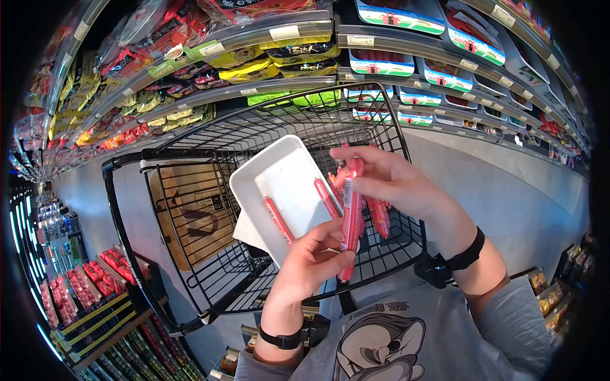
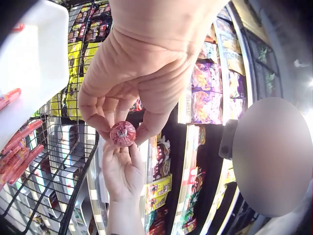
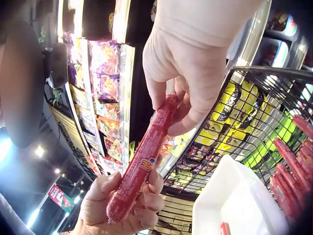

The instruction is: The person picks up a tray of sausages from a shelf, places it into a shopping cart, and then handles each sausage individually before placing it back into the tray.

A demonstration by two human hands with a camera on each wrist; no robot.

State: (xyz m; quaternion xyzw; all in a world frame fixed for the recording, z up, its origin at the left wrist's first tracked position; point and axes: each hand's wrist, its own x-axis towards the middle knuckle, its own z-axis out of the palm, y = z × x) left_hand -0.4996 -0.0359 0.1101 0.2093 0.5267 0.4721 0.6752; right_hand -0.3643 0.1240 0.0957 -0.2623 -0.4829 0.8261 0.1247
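Observation:
A red wrapped sausage (image 1: pixel 350 219) is held between both hands above the right side of the cart. My left hand (image 1: pixel 312 260) grips its lower end, fingers and thumb curled round it, also in the right wrist view (image 3: pixel 129 203). At the upper end, my right hand (image 1: pixel 387 174) pinches the sausage (image 3: pixel 146 159) between thumb and fingers. The left wrist view shows the sausage (image 2: pixel 122 134) end-on. Beneath and to the left, a white tray (image 1: pixel 289 155) holds two more red sausages (image 1: pixel 277 219). Several others (image 1: pixel 380 217) lie beside the tray in the cart.
The black wire cart (image 1: pixel 375 92) surrounds the tray, with a brown paper bag (image 1: pixel 190 213) at its left. Shelves (image 1: pixel 381 44) of packaged food stand beyond it. A display of red packets (image 1: pixel 95 279) is at the lower left.

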